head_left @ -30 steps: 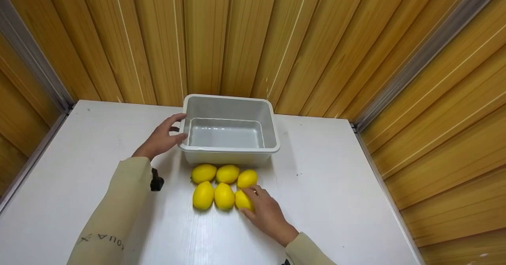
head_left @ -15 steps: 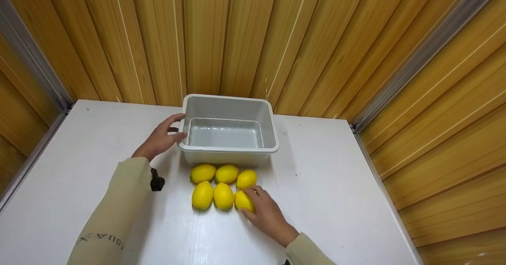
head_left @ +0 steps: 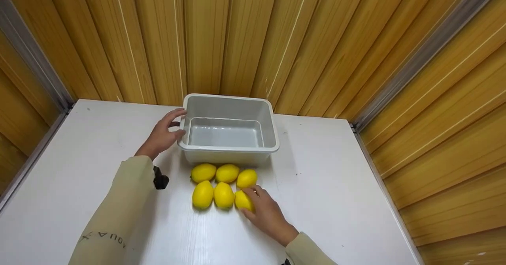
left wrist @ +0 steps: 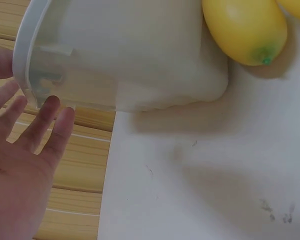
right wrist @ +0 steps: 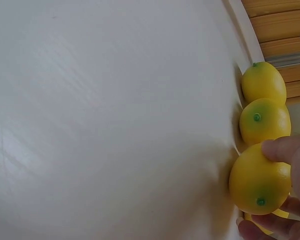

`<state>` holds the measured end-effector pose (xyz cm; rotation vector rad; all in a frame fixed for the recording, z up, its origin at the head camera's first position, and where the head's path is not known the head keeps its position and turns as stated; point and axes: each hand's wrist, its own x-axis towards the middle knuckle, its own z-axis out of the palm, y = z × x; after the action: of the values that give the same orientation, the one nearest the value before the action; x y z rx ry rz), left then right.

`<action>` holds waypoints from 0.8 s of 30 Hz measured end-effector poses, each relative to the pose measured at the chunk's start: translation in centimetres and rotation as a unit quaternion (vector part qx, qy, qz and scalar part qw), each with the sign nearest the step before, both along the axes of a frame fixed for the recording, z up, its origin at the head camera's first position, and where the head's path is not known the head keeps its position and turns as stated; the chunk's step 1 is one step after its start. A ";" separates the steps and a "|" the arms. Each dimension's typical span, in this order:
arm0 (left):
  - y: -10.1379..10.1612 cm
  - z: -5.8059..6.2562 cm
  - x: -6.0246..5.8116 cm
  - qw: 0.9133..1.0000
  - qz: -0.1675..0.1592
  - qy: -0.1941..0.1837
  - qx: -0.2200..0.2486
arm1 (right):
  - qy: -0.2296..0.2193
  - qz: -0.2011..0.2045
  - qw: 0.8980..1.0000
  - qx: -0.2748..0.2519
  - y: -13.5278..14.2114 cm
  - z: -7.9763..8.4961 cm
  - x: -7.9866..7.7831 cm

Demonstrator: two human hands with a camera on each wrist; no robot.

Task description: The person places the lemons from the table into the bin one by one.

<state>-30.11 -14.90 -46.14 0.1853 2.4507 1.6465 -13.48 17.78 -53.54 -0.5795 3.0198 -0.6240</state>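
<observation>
wood-grained panels [head_left: 221, 40], vertical at the back and carried down both sides; a white table [head_left: 336, 202] is set against them.

at far left, a grey metal strip [head_left: 39, 44] is fitted along the corner of the panels.

next, a beige left sleeve [head_left: 106, 205], marked with dark lettering; a black device [head_left: 160, 179] is worn at its cuff.

left hand [head_left: 160, 136]: fingers spread and extended, laid with the thumb at the left rim of the container; a tight grip is not shown.

one pale grey rectangular container [head_left: 225, 157], upright, open at the top, placed near the back edge of the table; its glossy inner floor is seen.

six yellow lemons, green-tipped where the ends are seen, arranged just in front of the container in two rows of three. back row: left lemon [head_left: 203, 173], middle lemon [head_left: 227, 173], right lemon [head_left: 247, 178]. front row: left-hand lemon [head_left: 202, 195], centre lemon [head_left: 224, 196], right-hand lemon [head_left: 243, 201].

right hand [head_left: 269, 213]: the right-hand lemon is pinched between thumb and curved fingers, and is partly covered by them.

last, a beige right sleeve [head_left: 310, 250], cut off by the lower edge of the head view; beyond, a second metal strip [head_left: 423, 51] is fitted in the right corner.
</observation>
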 end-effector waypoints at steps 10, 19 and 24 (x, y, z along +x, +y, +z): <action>-0.1 0.1 0.1 0.999 -0.012 -0.027 0.017 | -0.011 -0.007 1.000 0.002 0.2 -0.1 -0.1; 0.1 -0.4 -0.3 0.999 -0.002 -0.026 0.027 | 0.002 -0.001 1.000 0.003 0.2 0.0 -0.2; 0.2 -0.4 -0.3 1.000 0.003 -0.015 0.025 | -0.011 -0.001 1.000 -0.002 0.1 0.0 -0.1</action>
<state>-30.38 -14.73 -46.54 0.1589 2.3940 1.7011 -13.59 17.89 -53.56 -0.5653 3.0002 -0.6312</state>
